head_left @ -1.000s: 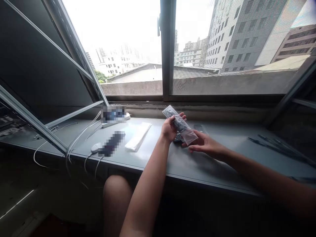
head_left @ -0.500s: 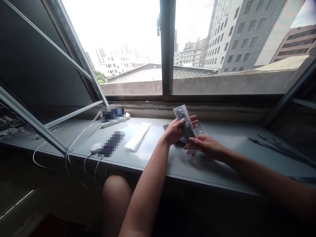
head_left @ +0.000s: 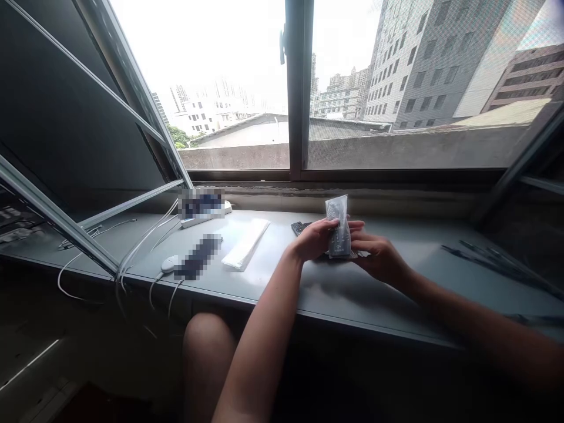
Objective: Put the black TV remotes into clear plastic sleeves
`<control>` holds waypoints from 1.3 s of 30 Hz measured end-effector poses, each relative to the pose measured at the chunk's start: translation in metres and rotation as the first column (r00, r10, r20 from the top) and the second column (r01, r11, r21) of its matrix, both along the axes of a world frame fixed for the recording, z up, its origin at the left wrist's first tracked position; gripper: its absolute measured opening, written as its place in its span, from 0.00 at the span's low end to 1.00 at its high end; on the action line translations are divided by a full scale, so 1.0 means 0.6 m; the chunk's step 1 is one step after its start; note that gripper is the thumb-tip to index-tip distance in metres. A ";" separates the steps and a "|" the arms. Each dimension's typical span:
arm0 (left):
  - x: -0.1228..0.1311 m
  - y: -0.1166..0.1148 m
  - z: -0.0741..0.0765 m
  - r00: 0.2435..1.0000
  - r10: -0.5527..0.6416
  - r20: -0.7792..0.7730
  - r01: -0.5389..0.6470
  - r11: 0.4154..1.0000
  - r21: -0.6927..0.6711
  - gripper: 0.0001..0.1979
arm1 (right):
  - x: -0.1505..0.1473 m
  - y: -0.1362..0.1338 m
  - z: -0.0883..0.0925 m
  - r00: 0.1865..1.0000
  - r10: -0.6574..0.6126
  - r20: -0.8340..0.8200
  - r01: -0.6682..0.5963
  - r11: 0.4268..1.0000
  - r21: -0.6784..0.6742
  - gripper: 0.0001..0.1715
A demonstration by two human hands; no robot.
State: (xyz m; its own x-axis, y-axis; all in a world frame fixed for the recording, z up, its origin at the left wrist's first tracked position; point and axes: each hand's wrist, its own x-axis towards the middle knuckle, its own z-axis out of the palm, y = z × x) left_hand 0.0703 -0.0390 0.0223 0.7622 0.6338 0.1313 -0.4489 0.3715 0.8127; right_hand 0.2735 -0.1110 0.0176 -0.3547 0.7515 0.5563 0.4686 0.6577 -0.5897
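Observation:
A dark remote control (head_left: 339, 242) with rows of buttons stands nearly upright above the table, inside a clear plastic sleeve (head_left: 337, 204). My left hand (head_left: 315, 237) grips it from the left, thumb across the front and fingers behind. At its lower right edge, my right hand (head_left: 379, 255) has its fingertips closed on the sleeve. Behind and below my hands, another dark piece with small buttons (head_left: 298, 227) lies on the table, mostly hidden. Left of my left arm lies a flat stack of white, filmy plastic sleeves (head_left: 245, 245).
The grey table (head_left: 409, 305) runs along a window. A power strip (head_left: 207, 218) and white cables (head_left: 143, 244) occupy its left side, near a blurred-out dark object (head_left: 198, 257) and a round white charger (head_left: 168, 264). Black cables (head_left: 493, 264) lie at right. Metal frame bars (head_left: 57, 217) slant across the left.
The sleeved remote control has turned more upright and its face shows more clearly. My right hand has shifted from the sleeve's bottom end to its right edge, slightly up and right.

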 end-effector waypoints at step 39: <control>0.000 0.007 -0.002 0.958 0.273 0.084 -0.281 0.954 0.106 0.17 | -0.010 0.006 0.003 0.910 -0.102 -0.402 -0.117 0.867 -0.485 0.56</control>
State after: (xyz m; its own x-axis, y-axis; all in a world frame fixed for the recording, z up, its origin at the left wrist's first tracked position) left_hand 0.0705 -0.0348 0.0210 0.5454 0.7963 0.2614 -0.5764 0.1300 0.8068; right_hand 0.2676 -0.1076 0.0192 -0.1892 0.9591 0.2106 0.1149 0.2347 -0.9653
